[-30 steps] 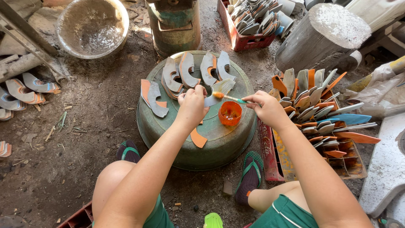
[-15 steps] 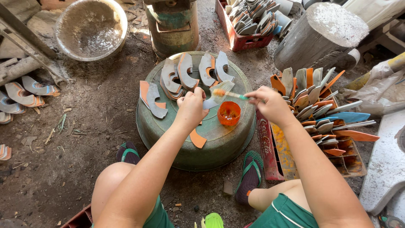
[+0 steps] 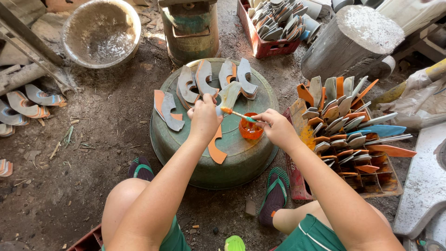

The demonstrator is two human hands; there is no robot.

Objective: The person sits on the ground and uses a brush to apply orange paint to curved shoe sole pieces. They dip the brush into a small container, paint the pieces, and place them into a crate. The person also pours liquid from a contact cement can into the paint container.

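Observation:
My left hand [image 3: 204, 117] grips a long curved grey and orange piece [image 3: 223, 122] over an upturned green basin [image 3: 246, 158]. My right hand [image 3: 278, 128] holds a thin brush [image 3: 238, 114], its orange tip touching the upper part of that piece. A small orange cup of glue [image 3: 250, 129] stands on the basin just below the brush. Several similar curved pieces [image 3: 204, 81] lie spread over the far half of the basin.
A crate of upright grey and orange pieces [image 3: 346, 125] stands at the right. A red crate [image 3: 272, 23] with more is at the back, next to a concrete cylinder [image 3: 350, 39]. A metal bowl [image 3: 101, 32], a green gas cylinder [image 3: 190, 28], and loose pieces [image 3: 28, 104] at left.
The brush tip has moved from over the cup up onto the piece in my left hand. My left hand has lifted the piece slightly toward the brush.

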